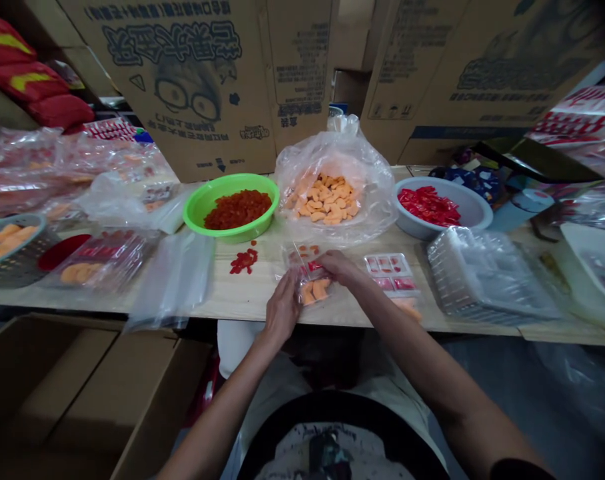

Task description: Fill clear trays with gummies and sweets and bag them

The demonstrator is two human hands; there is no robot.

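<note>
A filled clear plastic tray (314, 291) lies on the table in front of me, with orange gummy pieces and red packets in its compartments; clear film seems to be around it. My left hand (284, 303) grips its left edge, fingers closed against the side. From the right, my right hand (340, 265) reaches over the upper part, its fingers closed on the tray or its film. Just right of it is a second filled tray (392, 272). Loose dark red gummies (244, 260) are scattered to the left.
Behind the hands stand a green bowl (192, 217) of red gummies, a plastic bag (372, 180) of orange pieces and a grey bowl (417, 228) of red packets. Stacked empty trays (482, 273) are on the right, flat clear bags (175, 280) on the left. An open carton (147, 407) is below.
</note>
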